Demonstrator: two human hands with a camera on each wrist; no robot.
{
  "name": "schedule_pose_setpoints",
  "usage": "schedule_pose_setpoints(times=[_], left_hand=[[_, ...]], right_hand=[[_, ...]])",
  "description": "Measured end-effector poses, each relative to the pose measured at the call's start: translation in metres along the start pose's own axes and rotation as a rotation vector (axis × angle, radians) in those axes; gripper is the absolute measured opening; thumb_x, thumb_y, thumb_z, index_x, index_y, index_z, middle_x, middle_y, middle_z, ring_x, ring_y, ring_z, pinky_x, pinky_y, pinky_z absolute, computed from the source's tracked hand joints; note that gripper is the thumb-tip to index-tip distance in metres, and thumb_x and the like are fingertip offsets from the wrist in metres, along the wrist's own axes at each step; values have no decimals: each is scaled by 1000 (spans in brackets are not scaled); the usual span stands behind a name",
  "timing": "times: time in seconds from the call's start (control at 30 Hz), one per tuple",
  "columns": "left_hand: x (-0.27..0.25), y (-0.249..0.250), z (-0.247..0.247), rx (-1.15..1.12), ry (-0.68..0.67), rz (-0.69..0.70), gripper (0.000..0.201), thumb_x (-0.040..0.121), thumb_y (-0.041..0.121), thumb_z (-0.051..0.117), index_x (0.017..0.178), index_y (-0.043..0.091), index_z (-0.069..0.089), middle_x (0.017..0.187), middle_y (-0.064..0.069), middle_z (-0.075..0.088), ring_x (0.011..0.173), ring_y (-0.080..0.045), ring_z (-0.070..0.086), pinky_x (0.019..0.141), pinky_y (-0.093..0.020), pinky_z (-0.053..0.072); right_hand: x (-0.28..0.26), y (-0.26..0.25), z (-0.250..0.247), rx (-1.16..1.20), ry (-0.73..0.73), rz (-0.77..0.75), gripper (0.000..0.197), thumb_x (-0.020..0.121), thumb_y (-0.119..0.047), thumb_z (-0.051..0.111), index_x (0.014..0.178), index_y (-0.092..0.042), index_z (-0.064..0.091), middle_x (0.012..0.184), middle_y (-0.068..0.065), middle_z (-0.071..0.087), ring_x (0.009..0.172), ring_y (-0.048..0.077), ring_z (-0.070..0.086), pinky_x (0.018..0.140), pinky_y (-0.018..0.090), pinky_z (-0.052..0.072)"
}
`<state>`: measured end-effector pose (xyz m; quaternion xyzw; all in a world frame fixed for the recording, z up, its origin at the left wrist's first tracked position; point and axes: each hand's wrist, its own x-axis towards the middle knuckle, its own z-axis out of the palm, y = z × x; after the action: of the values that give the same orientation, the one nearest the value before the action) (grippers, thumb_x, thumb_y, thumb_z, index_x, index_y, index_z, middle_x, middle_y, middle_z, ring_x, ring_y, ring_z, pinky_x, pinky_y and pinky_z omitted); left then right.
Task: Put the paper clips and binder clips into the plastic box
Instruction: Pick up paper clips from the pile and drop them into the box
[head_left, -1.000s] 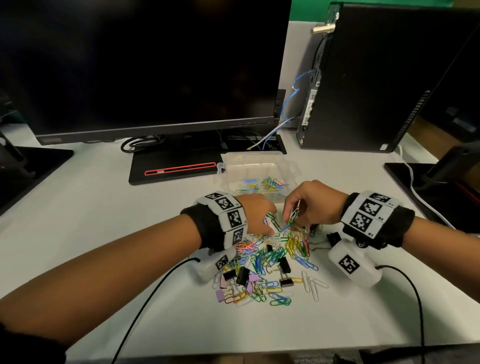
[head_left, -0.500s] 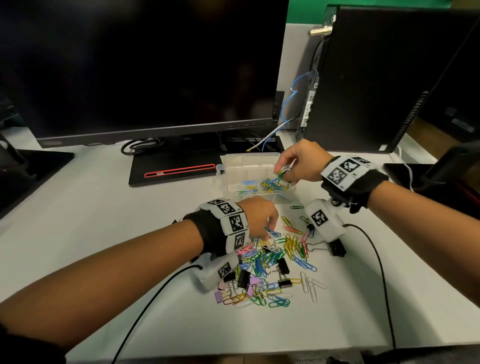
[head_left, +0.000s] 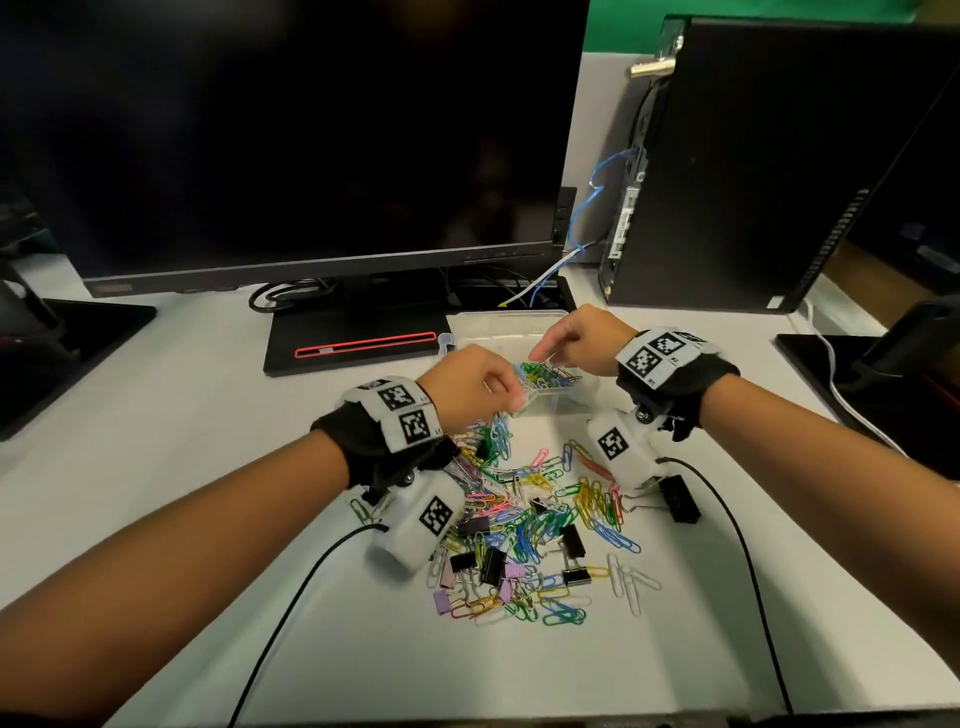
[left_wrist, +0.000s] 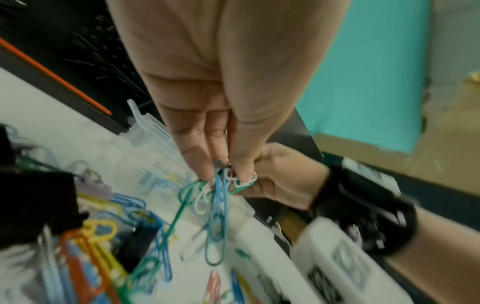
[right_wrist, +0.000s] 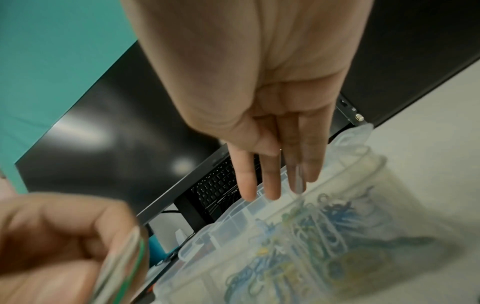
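At the left we have our left hand (head_left: 470, 387), raised over the far edge of the heap and just short of the near wall of the plastic box (head_left: 467, 332). Its fingers (left_wrist: 200, 162) and thumb pinch a small tangle of paper clips (left_wrist: 217, 207), green, blue and white, which dangles below the fingertips. We judge this to be the carrying step: a pinch on its way to the box.

In the middle of the worktop (head_left: 182, 426), nearer to us than the box, most of the work remains. The heap of coloured paper clips (head_left: 535, 519) is spread wide, with black binder clips (head_left: 491, 564) scattered through it, a few lilac ones at the near side, and one large binder clip (head_left: 678, 499) off to its right.

The box stands beyond the heap, before the monitor stand (head_left: 358, 332), and already holds a cluster of clips (head_left: 545, 374).

At the right, our right hand (head_left: 584, 340) hovers over the box with straight, released fingers (right_wrist: 270, 181); we think its load has just been let go, though a thin silvery streak by one fingertip is too blurred to name.

Next, the left hand needs to pass over the near wall before releasing, since tangled clips may snag on the rim. The right hand should go back to the heap.
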<state>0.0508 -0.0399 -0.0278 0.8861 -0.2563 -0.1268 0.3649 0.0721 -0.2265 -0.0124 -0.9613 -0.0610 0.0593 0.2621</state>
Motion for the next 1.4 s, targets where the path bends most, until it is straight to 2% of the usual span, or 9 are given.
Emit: schedule_pose_setpoints(times=[0.1,0.33,0.53,0.67,0.8,1.03,1.13,1.3,1.4], left_hand=[[2,-4,-15,-155,69,-38,17,85,12,65,95,-1,69,71,5,63,47,5,59,52,-7,50],[10,-7,-26,-470,176,-113,21,87,4,60,103,-9,64,75,-3,63,61,-5,60,57,-9,55],[19,4,-29,-506,236,-50,8,88,3,59,84,5,66,77,-6,63,70,-10,60,61,-12,56],[25,9,-26,-450,365,47,12,88,4,60,97,0,66,73,-3,62,69,-9,61,68,-19,58],[30,4,-20,-394,404,34,16,87,3,61,101,1,68,75,-2,64,72,-13,63,72,-23,59],[31,2,-12,-139,195,-49,26,86,-5,55,104,6,69,103,-14,71,91,-15,61,83,-28,51],[17,15,-11,-66,138,33,24,85,-3,57,101,9,70,101,-11,72,85,-14,63,80,-27,52],[-8,29,4,232,-180,136,23,84,6,60,102,13,72,99,-2,71,68,1,54,53,2,38],[-15,26,18,352,-346,118,25,81,14,67,106,14,69,105,-2,70,72,-3,54,51,0,36]], right_hand=[[-16,-2,0,-195,-52,-78,22,87,-11,55,99,-16,73,100,2,71,85,12,60,78,21,42],[-38,-5,3,-316,-146,-130,19,84,-15,60,99,-15,73,98,4,73,84,15,64,73,16,42],[-51,-5,-6,-298,-76,-172,18,77,-13,67,93,-19,73,92,0,71,78,13,61,76,25,49],[-83,-6,-6,-438,-76,-230,9,75,-19,69,84,-20,68,84,-6,60,69,5,48,74,25,47],[-110,0,4,-398,-313,-144,64,59,-48,81,114,-25,58,105,-5,54,86,8,47,73,16,36],[-103,14,15,-515,-443,-196,108,52,-52,83,142,-28,27,138,2,38,126,21,36,107,31,33],[-100,15,20,-476,-447,-222,101,54,-49,83,139,-27,34,134,2,41,124,20,38,105,28,34],[-97,14,28,-323,-395,-263,76,56,-41,85,123,-22,56,115,4,52,106,20,49,92,28,41],[-98,15,32,-254,-392,-265,60,58,-36,85,112,-21,64,110,5,56,100,21,54,88,28,42]])
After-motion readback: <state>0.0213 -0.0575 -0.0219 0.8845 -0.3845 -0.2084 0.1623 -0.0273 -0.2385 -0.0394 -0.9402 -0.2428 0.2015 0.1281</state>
